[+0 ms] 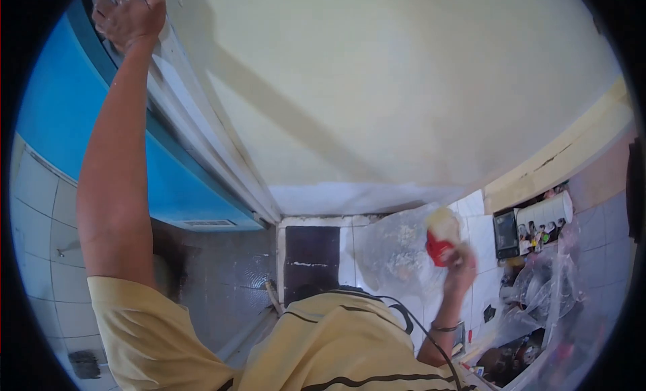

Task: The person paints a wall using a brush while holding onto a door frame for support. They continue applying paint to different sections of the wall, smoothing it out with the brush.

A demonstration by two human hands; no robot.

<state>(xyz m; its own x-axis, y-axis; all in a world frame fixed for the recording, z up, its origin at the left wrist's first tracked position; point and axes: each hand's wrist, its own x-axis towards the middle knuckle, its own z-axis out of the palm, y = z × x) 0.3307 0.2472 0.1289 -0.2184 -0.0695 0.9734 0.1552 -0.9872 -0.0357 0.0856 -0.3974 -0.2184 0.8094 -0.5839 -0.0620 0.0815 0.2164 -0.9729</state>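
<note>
At the upper left my left hand [131,18] is raised at arm's length, its fingers curled over the edge of the white door frame [195,102]. Pale flecks stick to those fingers, and the fingertips are partly cut off by the top of the view. Lower right, my right hand [460,264] is closed around a red tool with a broad cream-coloured end [441,246]. Motion blurs this tool, so I cannot tell its exact kind. Beneath it, a clear plastic sheet [387,250] with pale crumbs lies on the white tiled floor.
A cream wall [404,88] fills the middle, left of it a blue door [178,189]. A dark mat [311,253] lies at the wall's foot. On the right, plastic-covered household items [545,277] stand near a small black-framed appliance [507,234]. A thin black cable [427,334] crosses my shirt.
</note>
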